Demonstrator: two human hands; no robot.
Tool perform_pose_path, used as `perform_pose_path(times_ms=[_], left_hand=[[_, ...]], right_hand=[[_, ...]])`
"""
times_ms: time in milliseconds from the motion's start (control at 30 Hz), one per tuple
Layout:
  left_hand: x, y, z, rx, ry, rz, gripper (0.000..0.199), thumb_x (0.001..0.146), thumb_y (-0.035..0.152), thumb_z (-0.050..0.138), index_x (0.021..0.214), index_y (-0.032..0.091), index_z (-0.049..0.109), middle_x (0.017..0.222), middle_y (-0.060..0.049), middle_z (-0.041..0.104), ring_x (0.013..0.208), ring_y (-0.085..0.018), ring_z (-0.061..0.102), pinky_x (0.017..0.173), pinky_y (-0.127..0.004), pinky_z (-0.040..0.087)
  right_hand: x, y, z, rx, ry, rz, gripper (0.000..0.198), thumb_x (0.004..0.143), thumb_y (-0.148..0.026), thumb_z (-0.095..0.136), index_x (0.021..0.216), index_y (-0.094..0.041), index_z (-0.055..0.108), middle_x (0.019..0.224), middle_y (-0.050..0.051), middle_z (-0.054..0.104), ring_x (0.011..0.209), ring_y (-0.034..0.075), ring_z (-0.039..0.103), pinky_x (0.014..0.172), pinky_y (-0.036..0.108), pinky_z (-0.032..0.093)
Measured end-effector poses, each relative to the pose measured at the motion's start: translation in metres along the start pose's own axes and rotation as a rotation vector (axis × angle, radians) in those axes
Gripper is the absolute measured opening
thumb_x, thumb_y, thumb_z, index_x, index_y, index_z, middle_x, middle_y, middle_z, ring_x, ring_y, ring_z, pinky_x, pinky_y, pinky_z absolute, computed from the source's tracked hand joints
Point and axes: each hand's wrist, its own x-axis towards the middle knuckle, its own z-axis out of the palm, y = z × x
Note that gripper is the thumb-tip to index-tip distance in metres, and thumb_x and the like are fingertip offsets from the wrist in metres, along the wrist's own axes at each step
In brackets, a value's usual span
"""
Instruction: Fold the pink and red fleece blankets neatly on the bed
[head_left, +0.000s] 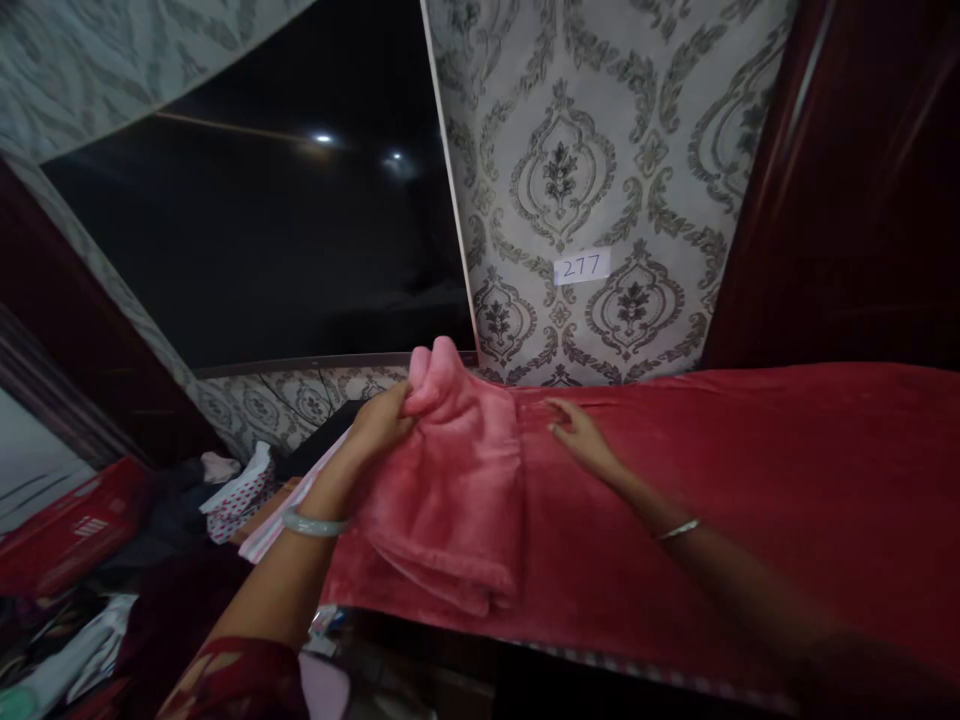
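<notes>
A soft pink plush cloth [457, 480] lies folded in layers on the left part of a red cloth cover [720, 500]. Whether it is a garment or a small blanket I cannot tell. My left hand [382, 420] is closed on its upper left edge, which bunches up above the fingers. To the right of the plush cloth, my right hand [581, 437] is held over the red cover with its fingers apart and nothing in them. A pale bangle circles my left wrist and a thin one my right.
A large dark television screen [300, 210] hangs on the patterned wall, beside a paper label [582, 266] reading 277. Clothes, a red box [82, 515] and a polka-dotted cloth [238, 495] are piled at left. Dark wooden panelling [847, 200] stands at right.
</notes>
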Motion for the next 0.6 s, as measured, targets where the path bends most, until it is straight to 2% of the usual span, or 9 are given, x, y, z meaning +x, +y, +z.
perform_pose_path(times_ms=[100,167,233,300,333,367,433,500,600], left_hand=[[-0.012,0.047,0.006,0.242,-0.07,0.254,0.024,0.063,0.011,0.07,0.082,0.025,0.065,0.093,-0.004,0.07,0.117,-0.039,0.061,0.104,-0.043,0.044],[-0.023,0.075,0.01,0.28,-0.137,0.354,0.024,0.062,0.006,0.068,0.077,0.025,0.064,0.09,-0.003,0.069,0.113,-0.037,0.063,0.104,-0.041,0.044],[-0.037,0.099,0.013,0.283,-0.226,0.429,0.026,0.06,0.002,0.066,0.074,0.024,0.064,0.088,-0.004,0.069,0.111,-0.036,0.063,0.106,-0.042,0.042],[-0.05,0.116,0.016,0.165,-0.311,0.421,0.029,0.059,-0.001,0.064,0.073,0.023,0.066,0.09,-0.004,0.069,0.115,-0.037,0.062,0.109,-0.042,0.04],[-0.056,0.122,0.017,0.081,-0.342,0.391,0.029,0.058,-0.002,0.064,0.073,0.023,0.068,0.092,-0.004,0.07,0.119,-0.037,0.06,0.111,-0.042,0.039],[-0.061,0.127,0.018,0.007,-0.366,0.356,0.03,0.058,-0.002,0.064,0.073,0.023,0.069,0.094,-0.004,0.071,0.123,-0.037,0.057,0.112,-0.042,0.038],[-0.068,0.135,0.018,-0.067,-0.395,0.303,0.03,0.058,-0.001,0.066,0.074,0.023,0.071,0.098,-0.004,0.072,0.127,-0.038,0.054,0.113,-0.042,0.039],[-0.069,0.141,0.015,-0.04,-0.387,0.3,0.028,0.058,0.001,0.068,0.075,0.023,0.071,0.096,-0.004,0.072,0.125,-0.039,0.055,0.11,-0.041,0.042],[-0.065,0.149,0.005,0.062,-0.333,0.36,0.024,0.061,0.005,0.072,0.08,0.02,0.072,0.089,-0.005,0.071,0.115,-0.036,0.06,0.102,-0.038,0.046]], right_hand=[[0.012,-0.068,-0.036,-0.356,0.014,-0.447,0.077,0.08,-0.026,0.063,0.154,-0.027,0.04,0.157,0.011,0.043,0.145,0.032,0.037,0.119,0.057,0.03],[0.013,-0.113,-0.057,-0.545,-0.061,-0.656,0.091,0.079,-0.025,0.069,0.16,-0.032,0.028,0.169,0.006,0.021,0.154,0.033,0.019,0.122,0.058,0.021],[0.012,-0.143,-0.075,-0.68,-0.137,-0.785,0.094,0.077,-0.021,0.07,0.16,-0.035,0.028,0.17,0.003,0.017,0.156,0.033,0.011,0.124,0.059,0.01],[0.009,-0.151,-0.093,-0.756,-0.197,-0.809,0.091,0.076,-0.019,0.071,0.158,-0.034,0.034,0.168,0.004,0.027,0.155,0.034,0.012,0.123,0.061,0.005],[0.006,-0.147,-0.102,-0.776,-0.225,-0.784,0.087,0.076,-0.02,0.071,0.156,-0.032,0.039,0.164,0.006,0.036,0.154,0.036,0.018,0.123,0.062,0.007],[0.003,-0.141,-0.111,-0.786,-0.259,-0.739,0.079,0.076,-0.021,0.069,0.151,-0.029,0.046,0.156,0.008,0.047,0.149,0.036,0.029,0.122,0.062,0.011],[-0.008,-0.125,-0.129,-0.785,-0.336,-0.614,0.055,0.079,-0.02,0.063,0.134,-0.023,0.062,0.131,0.011,0.066,0.129,0.034,0.053,0.115,0.058,0.029],[-0.022,-0.116,-0.146,-0.763,-0.37,-0.513,0.036,0.08,-0.017,0.056,0.114,-0.019,0.068,0.108,0.01,0.071,0.103,0.027,0.063,0.099,0.045,0.046],[-0.044,-0.133,-0.176,-0.728,-0.257,-0.513,0.03,0.078,-0.016,0.054,0.105,-0.019,0.066,0.099,0.008,0.068,0.089,0.023,0.062,0.079,0.033,0.048]])
